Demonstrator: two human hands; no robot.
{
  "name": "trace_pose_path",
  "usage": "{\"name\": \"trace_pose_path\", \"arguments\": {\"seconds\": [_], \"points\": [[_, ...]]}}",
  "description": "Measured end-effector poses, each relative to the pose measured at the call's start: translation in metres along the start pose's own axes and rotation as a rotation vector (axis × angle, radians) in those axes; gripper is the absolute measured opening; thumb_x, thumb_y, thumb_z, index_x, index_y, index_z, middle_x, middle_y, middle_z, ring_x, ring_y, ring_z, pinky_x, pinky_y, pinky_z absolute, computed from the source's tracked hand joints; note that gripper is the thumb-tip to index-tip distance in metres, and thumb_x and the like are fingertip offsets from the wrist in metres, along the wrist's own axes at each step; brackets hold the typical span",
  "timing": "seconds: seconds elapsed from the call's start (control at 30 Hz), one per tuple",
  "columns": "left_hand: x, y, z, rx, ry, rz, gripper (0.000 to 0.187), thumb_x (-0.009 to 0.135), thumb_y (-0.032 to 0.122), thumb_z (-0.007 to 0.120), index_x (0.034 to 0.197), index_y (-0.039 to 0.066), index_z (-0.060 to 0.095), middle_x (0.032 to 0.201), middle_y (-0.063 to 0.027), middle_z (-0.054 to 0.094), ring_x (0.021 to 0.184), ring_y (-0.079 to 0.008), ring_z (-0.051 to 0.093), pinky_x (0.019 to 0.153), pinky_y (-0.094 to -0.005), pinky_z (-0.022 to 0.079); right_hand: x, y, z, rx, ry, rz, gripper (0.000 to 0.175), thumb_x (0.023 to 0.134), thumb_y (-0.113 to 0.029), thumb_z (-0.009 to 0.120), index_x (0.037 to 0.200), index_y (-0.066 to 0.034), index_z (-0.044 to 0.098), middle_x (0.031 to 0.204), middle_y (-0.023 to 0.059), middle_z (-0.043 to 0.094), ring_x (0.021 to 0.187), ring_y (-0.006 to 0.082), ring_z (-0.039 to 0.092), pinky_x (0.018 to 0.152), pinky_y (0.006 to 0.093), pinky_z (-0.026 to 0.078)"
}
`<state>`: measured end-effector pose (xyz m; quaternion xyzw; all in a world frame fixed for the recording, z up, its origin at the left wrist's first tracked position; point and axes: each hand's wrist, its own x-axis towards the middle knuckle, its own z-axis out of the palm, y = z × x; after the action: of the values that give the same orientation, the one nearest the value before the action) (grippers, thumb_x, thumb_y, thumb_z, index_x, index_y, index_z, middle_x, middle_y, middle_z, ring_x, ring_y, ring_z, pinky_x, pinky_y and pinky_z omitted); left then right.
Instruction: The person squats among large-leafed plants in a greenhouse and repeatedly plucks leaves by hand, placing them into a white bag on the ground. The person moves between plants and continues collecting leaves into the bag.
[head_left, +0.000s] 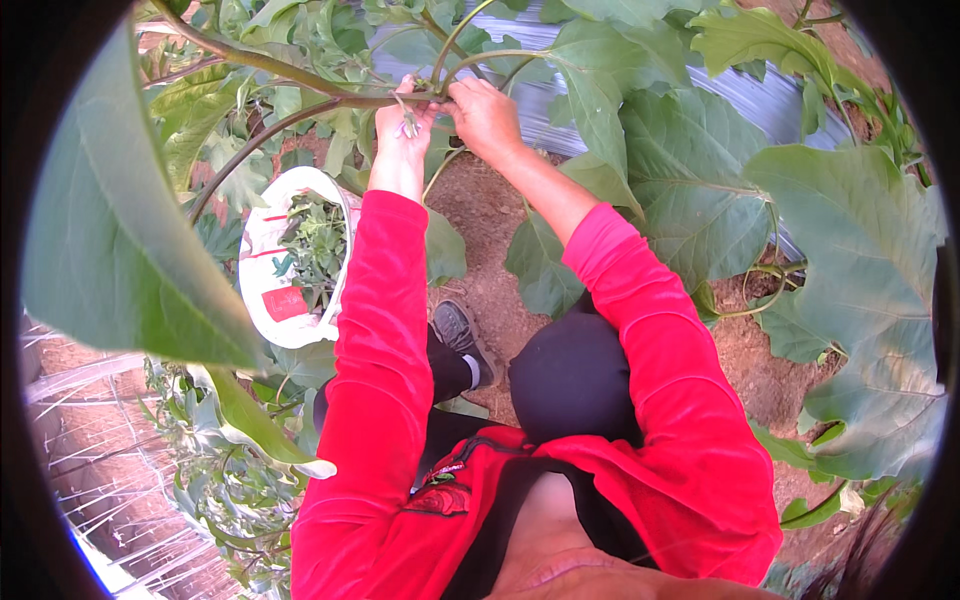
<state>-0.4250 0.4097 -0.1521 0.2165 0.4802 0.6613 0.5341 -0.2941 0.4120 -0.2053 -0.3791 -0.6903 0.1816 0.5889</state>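
Note:
Both my hands meet at a fork in a thick brown-green stem (300, 78) of a large-leaved plant that looks like an eggplant. My left hand (403, 139) is turned palm up and grips the stem near the fork, its thumb and fingers around it. A small pale purple flower (409, 124) hangs in front of that palm. From the right side, my right hand (484, 116) pinches at the same fork with bent fingers. Whatever lies between its fingertips is too hidden to tell. Curved leaf stalks (487, 56) rise from the fork past my right hand.
Below left of my hands stands an open white sack (259, 232) with printing, holding picked green leaves and shoots (315, 236). Broad leaves (686, 180) crowd the right side; one large leaf (120, 225) is close at left. Shiny plastic mulch film (547, 120) covers the bed. My shoe (459, 330) rests on bare soil (480, 202).

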Motion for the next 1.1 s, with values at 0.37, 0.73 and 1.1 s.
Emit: {"name": "trace_pose_path", "arguments": {"seconds": [0.37,0.73,1.1], "points": [[-0.063,-0.078,-0.118,0.062,0.42,-0.013,0.032,0.099,0.009,0.041,0.127,-0.008,0.044,0.126,-0.0254,0.05,0.113,-0.0368,0.055,0.101,-0.0457,0.047,0.004,-0.002,-0.015,-0.031,-0.164,0.067,0.025,0.083,-0.028,0.067,0.092,-0.0065,0.061,0.089,0.0084,0.063,0.084,0.0297,0.063,0.068,0.0409,0.05],[-0.138,0.159,-0.29,1.292,0.327,-0.424,0.043,0.093,0.033,0.057,0.119,-0.002,0.059,0.094,-0.0117,0.068,0.072,-0.0193,0.064,0.062,-0.0336,0.052,0.016,0.014,-0.037,0.195,-0.137,0.368,0.021,0.089,-0.022,0.06,0.105,-0.0094,0.065,0.099,0.0099,0.067,0.088,0.0275,0.065,0.076,0.0365,0.05],[0.032,0.047,-0.001,0.638,-0.372,0.146,0.047,0.093,0.024,0.061,0.132,0.002,0.049,0.124,-0.0128,0.058,0.115,-0.0204,0.055,0.096,-0.0352,0.046,0.096,0.04,-0.006,0.625,0.101,0.103,0.02,0.083,-0.011,0.071,0.1,-0.0021,0.069,0.09,0.0039,0.062,0.083,0.0112,0.06,0.073,0.0261,0.048]]}}
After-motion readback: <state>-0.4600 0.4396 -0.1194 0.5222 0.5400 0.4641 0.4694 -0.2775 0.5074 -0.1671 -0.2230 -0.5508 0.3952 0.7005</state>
